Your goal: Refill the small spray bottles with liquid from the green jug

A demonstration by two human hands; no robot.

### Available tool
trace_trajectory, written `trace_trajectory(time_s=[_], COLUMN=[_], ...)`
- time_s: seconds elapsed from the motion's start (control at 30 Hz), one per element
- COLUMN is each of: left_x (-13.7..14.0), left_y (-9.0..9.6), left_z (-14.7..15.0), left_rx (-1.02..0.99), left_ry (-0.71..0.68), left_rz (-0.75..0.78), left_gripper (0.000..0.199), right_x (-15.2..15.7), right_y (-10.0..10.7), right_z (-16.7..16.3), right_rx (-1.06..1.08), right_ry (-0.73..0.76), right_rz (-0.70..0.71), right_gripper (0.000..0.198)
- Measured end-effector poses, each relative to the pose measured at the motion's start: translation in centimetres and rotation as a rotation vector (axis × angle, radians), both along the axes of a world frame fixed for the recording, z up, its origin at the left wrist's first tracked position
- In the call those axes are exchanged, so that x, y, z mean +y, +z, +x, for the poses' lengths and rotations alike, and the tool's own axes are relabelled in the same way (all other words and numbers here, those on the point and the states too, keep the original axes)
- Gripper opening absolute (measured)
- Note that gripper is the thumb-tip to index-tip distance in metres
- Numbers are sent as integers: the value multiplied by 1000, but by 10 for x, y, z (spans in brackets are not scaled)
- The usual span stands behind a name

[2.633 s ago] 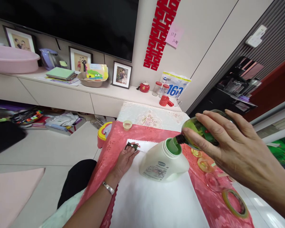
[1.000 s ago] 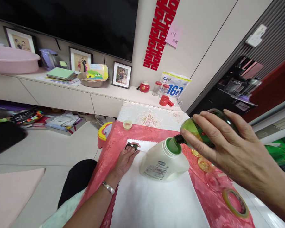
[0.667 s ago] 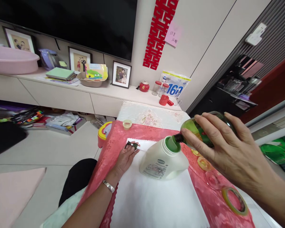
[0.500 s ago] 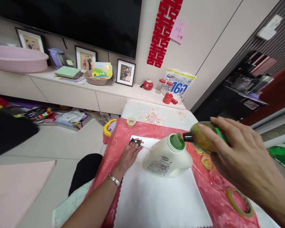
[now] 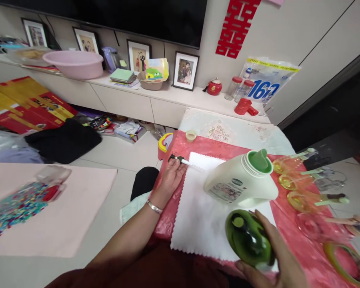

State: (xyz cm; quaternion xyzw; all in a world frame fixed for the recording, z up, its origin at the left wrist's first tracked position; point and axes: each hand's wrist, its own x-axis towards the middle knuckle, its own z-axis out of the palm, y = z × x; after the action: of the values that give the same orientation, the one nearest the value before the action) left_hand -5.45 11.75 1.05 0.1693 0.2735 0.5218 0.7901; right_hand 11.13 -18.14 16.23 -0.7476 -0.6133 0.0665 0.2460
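My left hand (image 5: pixel 171 178), at the left edge of the white scalloped mat (image 5: pixel 192 216), pinches a pump dispenser top (image 5: pixel 184 161) with a dark head and a thin pale tube. Its tube points right, across the mat. Close to me, my right hand (image 5: pixel 283 256) grips a dark green bottle (image 5: pixel 250 240) by its side, a rounded face turned toward me. Between and beyond the hands stands a large pale detergent jug (image 5: pixel 225 190), uncapped, with a green pouring spout (image 5: pixel 260 161) in its mouth. Hand and bottle are apart from the jug.
Several glass pots with yellow or pink contents (image 5: pixel 303 200) line the table's right side, near a tape roll (image 5: pixel 346 262). A small cup (image 5: pixel 191 136) sits at the far left corner of the red cover (image 5: pixel 210 143). Behind stands a low cabinet (image 5: pixel 165 106).
My right hand has brought the bottle down and toward me, away from the jug's mouth, and turned it. The view has swung left. My left hand keeps holding the pump top.
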Motion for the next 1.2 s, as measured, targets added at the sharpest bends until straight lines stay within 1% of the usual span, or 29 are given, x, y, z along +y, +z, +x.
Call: trace_trajectory(time_s=[0.07, 0.13, 0.23, 0.33, 0.43, 0.53, 0.63, 0.8, 0.9, 1.03, 1.2], left_x=[-1, -4, -15, -33, -47, -54, -54, -58, -67, -79, -82], left_y=[9, 20, 38, 53, 66, 75, 83, 87, 83, 75, 73], left_z=[-22, -42, -61, -66, -62, -58, -57, -53, -46, -38, -37], left_rx=[10, 26, 60, 80, 77, 100, 156, 169, 185, 209, 229], left_ry=[48, 73, 27, -58, -91, -101, -113, -186, -236, -265, -278], left_rz=[-11, -17, 15, 53, 77, 107, 129, 159, 191, 211, 223], left_gripper=[21, 19, 16, 21, 28, 37, 45, 42, 40, 39, 40], right_x=[5, 13, 26, 38, 47, 49, 48, 47, 49, 52, 50], right_y=[-24, -44, -63, -67, -66, -67, -71, -77, -76, -75, -77], right_z=[-13, -20, -25, -31, -38, -41, -41, -41, -43, -45, -46], right_rx=[112, 146, 135, 161, 166, 181, 220, 279, 313, 316, 344], right_ry=[-11, -11, 36, 56, 80, 59, 14, 4, 2, 13, 3], right_rz=[-48, -71, -49, -51, -70, -84, -77, -81, -84, -68, -68], right_gripper=[72, 76, 78, 77, 76, 74, 75, 77, 79, 78, 78])
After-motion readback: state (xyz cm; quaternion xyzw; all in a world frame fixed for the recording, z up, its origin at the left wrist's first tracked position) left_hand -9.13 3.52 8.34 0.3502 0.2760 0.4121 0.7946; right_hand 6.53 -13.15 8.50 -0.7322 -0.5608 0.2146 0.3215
